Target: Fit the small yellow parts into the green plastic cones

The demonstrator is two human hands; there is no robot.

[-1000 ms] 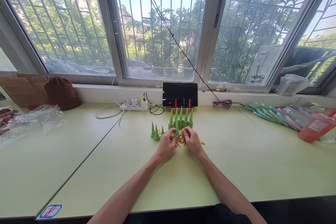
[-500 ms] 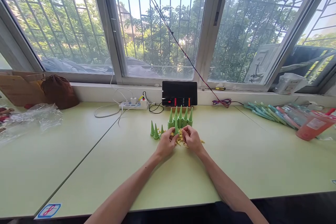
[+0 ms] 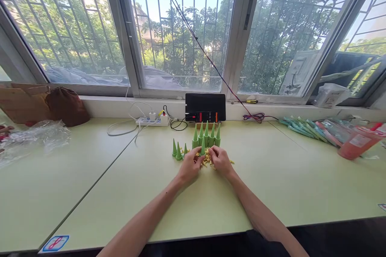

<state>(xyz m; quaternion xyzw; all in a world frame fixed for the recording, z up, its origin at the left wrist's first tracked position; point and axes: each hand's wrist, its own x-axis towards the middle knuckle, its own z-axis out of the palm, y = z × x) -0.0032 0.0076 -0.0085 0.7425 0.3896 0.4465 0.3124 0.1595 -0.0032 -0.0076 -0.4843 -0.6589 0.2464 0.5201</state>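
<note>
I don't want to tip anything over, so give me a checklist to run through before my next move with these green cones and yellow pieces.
1. Both hands at the work: ok. The left hand and right hand meet over the yellow pieces.
2. The tall green cones upright: ok, clustered just behind the hands.
3. The smaller cones upright: ok, beside the left hand.
4. Yellow pieces gathered: not ok, a few lie strayed to the right of the right hand.
5. What the fingers grip: cannot tell, they curl over the pile.
6. Cords of the power strip apart from the hands: ok.
</note>
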